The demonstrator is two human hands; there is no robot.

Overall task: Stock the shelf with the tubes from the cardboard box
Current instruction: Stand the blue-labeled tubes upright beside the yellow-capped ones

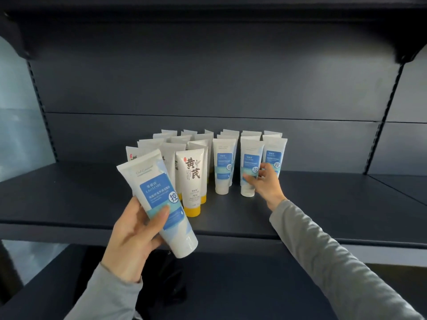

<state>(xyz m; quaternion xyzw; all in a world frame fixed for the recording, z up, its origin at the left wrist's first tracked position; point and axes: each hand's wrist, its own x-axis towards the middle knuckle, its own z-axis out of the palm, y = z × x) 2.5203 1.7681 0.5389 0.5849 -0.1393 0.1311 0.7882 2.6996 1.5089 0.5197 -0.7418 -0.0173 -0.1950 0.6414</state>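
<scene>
Held tube (pixel 159 202): blue label, tilted, cap down, in front of the shelf (pixel 323 204) edge.
My left hand (pixel 136 236): thumb and fingers wrapped round its lower half.
My right hand (pixel 265 183): fingers curled round a front tube (pixel 250 162) standing on the shelf.
Beside it: yellow-capped tubes (pixel 193 179), rows standing cap down.

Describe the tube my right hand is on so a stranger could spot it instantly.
On the dark shelf stands a cluster of tubes: yellow-capped ones left, blue-labelled white-capped ones right. Of the three blue-labelled front tubes, it is the middle tube, the only one with the right hand's fingers around it.
</scene>
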